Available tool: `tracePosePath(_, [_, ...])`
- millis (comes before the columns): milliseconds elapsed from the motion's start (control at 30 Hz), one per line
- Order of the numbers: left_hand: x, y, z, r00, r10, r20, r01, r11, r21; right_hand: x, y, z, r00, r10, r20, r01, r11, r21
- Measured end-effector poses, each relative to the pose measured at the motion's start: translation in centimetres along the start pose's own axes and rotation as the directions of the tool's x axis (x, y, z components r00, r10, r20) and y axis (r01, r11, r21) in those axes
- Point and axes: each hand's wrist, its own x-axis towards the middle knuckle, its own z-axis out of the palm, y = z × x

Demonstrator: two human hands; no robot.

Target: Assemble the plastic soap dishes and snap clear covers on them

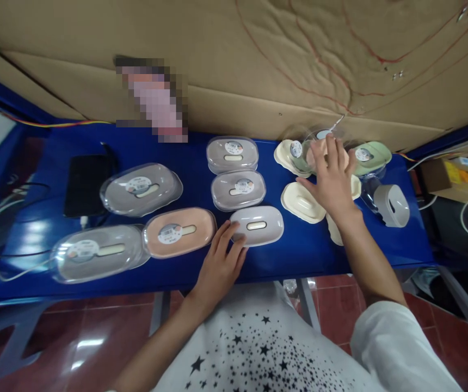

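Observation:
My left hand (222,255) rests its fingertips on the left end of a pale grey oval case (269,225) near the table's front edge; its fingers are apart. Behind that case are two grey oval cases with clear covers and round labels, a nearer one (222,190) and a farther one (217,149). My right hand (334,174) reaches over a pinkish piece (313,158) at the back right, fingers spread. Whether it touches that piece is unclear. Cream wavy-edged pieces (299,202) and a green labelled case (379,154) lie around it.
Left of my hands are a peach case (199,231) and clear-covered grey cases (125,198) on the blue table (291,261). A black device (85,182) with cables sits farther left. A grey hollow piece (397,206) stands at the right. Brown cardboard (226,65) rises behind.

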Motion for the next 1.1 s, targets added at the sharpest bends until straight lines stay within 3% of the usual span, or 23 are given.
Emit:
tracePosePath(167, [-0.2,-0.2,-0.3,1.0,-0.022,-0.001,0.022,1.0,-0.01,-0.6,4.8,1.5,0.989,0.109,0.097,-0.116,0.991,0.069])
tracePosePath(267, [0.1,-0.3,-0.2,1.0,-0.002,0.0,0.002,0.999,-0.034,-2.2,7.7,1.0,0.987,0.119,0.112,-0.134,0.981,0.139])
tracePosePath(367, [0.4,-0.4,-0.1,1.0,0.023,0.012,-0.023,0.999,-0.04,-3.3,8.7,0.1,0.991,0.103,0.087,-0.117,0.977,0.179])
tracePosePath(500, [0.5,-0.3,-0.1,0.999,0.024,0.04,-0.022,0.999,-0.033,-3.8,7.3,-0.9,0.994,0.101,0.043,-0.106,0.986,0.132])
tracePosePath(667, [0.5,-0.2,-0.1,0.999,0.011,0.035,-0.01,0.999,-0.032,-1.8,3.3,-1.7,0.993,0.057,-0.101,-0.051,0.997,0.065])
tracePosePath(900, [0.5,-0.2,-0.1,0.999,0.018,0.033,-0.017,0.999,-0.038,1.3,-1.8,0.5,0.984,-0.176,0.032,0.171,0.979,0.113])
tracePosePath(1100, [0.4,-0.4,-0.1,1.0,0.01,0.021,-0.009,0.998,-0.06,1.3,-2.1,1.5,0.987,-0.152,0.054,0.143,0.98,0.14])
